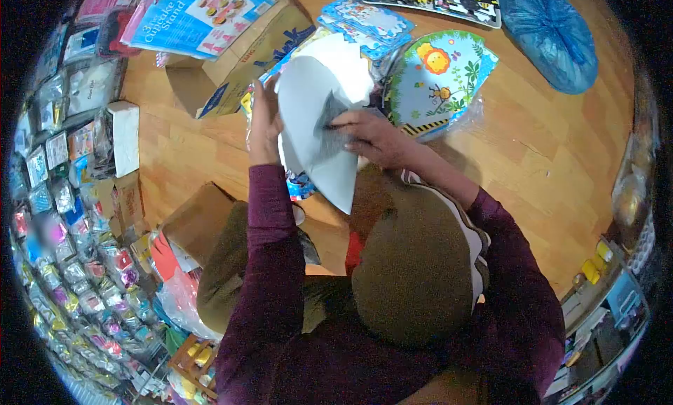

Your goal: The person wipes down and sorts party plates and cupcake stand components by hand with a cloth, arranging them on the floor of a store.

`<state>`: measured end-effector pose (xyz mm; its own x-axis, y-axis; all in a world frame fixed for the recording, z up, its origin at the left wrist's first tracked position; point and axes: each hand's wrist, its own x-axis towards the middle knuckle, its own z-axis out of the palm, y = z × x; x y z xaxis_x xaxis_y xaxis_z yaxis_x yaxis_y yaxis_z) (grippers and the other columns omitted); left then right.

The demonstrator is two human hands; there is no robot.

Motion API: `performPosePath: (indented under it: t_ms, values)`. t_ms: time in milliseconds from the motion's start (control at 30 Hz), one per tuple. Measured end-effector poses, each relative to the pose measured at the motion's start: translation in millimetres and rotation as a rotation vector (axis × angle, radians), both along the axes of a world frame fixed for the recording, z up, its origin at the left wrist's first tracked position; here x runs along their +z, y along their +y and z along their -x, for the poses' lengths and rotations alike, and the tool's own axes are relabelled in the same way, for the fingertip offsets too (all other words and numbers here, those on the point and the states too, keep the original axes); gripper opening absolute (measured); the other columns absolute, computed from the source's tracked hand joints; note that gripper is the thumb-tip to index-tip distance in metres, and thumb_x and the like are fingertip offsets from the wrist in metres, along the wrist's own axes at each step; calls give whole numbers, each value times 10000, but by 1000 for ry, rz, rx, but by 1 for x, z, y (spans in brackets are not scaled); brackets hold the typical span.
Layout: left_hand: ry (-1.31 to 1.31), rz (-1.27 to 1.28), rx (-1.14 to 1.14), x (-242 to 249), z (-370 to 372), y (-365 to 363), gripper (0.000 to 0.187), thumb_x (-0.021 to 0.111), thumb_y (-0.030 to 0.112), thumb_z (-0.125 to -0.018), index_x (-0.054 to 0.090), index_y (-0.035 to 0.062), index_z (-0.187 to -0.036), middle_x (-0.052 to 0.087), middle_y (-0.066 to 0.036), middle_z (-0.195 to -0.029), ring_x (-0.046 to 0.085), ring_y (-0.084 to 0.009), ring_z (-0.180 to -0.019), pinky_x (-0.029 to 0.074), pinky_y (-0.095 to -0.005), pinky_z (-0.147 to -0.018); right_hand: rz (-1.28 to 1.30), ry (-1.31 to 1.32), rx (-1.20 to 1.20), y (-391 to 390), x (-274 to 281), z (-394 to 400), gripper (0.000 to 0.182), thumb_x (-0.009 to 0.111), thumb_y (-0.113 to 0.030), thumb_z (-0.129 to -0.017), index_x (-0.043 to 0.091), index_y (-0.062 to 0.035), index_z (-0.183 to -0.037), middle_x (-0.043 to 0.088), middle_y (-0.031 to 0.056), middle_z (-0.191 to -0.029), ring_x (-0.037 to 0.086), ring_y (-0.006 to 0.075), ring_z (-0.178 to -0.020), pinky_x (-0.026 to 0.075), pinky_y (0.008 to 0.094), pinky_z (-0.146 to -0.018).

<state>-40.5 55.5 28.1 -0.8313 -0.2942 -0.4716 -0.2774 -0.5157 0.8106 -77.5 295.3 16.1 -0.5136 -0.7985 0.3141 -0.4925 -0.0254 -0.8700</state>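
Note:
A pale, plain card sheet, curved into a partial cone with its point toward me, is up in front of me. My left hand holds its left edge, the fingers partly hidden behind the card. My right hand is closed at the shaded fold on the right side, its fingertips pinching the card there. Under and behind it lie bright white cards. Just right of my right hand is a stack of fan-shaped printed cards with a lion and a monkey.
Blue-edged printed cards lie farther back. A cardboard box with a cupcake stand pack stands at left. A blue plastic bag is at far right, and many small packets line the left side.

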Motion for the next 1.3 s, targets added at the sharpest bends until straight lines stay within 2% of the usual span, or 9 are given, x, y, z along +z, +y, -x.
performPosePath:
  t_ms: [167,333,533,700,767,800,967,1133,1300]
  values:
    - [52,-338,-5,-16,-73,-6,703,294,569,-819,291,8,-1242,457,-170,-1095,501,-202,-955,468,-338,-753,-113,-168,409,-13,-13,-16,319,482,-172,-817,469,12,-1078,364,156,-1243,374,310,-1115,316,374,-909]
    - [-325,83,-83,-38,-99,13,449,543,150,-799,372,1,-1186,500,-131,-990,530,-157,-792,506,-249,-634,-227,-243,374,-37,-64,-17,341,405,-210,-843,461,28,-1080,328,208,-1254,354,316,-1133,272,371,-938]
    - [-390,433,-60,-56,-76,42,201,407,-84,-741,543,-21,-875,515,-51,-722,487,-89,-559,427,-202,-481,-164,-256,33,-27,-70,-17,342,424,-242,-830,482,18,-1044,451,204,-1128,441,328,-1037,344,374,-885]
    - [-103,819,-40,-30,-53,40,159,490,-70,-716,563,-16,-847,523,-1,-650,430,-55,-491,331,-202,-412,-177,-294,-3,-20,-37,-11,314,451,-219,-817,493,18,-1019,532,196,-967,520,319,-899,395,378,-794]
    - [-155,937,-215,3,-34,15,187,538,-8,-751,539,-22,-937,500,-5,-624,434,-70,-491,349,-209,-435,-268,-575,-236,-12,-39,-3,300,458,-229,-815,514,32,-954,559,194,-855,541,336,-818,409,372,-763]
    - [-258,957,-275,1,-25,-9,229,600,92,-711,584,-4,-918,595,-118,-700,546,-124,-656,434,-253,-614,-316,-561,-275,-2,-44,9,308,452,-242,-825,524,44,-911,572,178,-771,557,299,-742,425,350,-724]
    - [-231,1376,-632,-6,44,-75,271,593,158,-688,591,23,-923,597,-198,-787,594,-273,-738,449,-333,-657,165,-1151,-713,58,-46,32,284,460,-241,-834,544,14,-925,569,75,-846,518,132,-743,426,278,-672]
    - [-280,1518,-652,-38,65,-65,289,611,163,-675,587,38,-934,589,-199,-849,572,-321,-811,439,-376,-713,515,-1214,-1099,138,-46,65,314,391,-193,-868,439,39,-1074,523,130,-1007,519,232,-887,410,366,-810]
    - [-333,1493,-490,-64,36,-53,370,651,144,-647,558,31,-987,583,-183,-898,554,-328,-848,428,-399,-741,652,-1036,-1138,186,-26,92,320,380,-198,-874,451,59,-1050,524,134,-997,500,225,-919,385,351,-830]
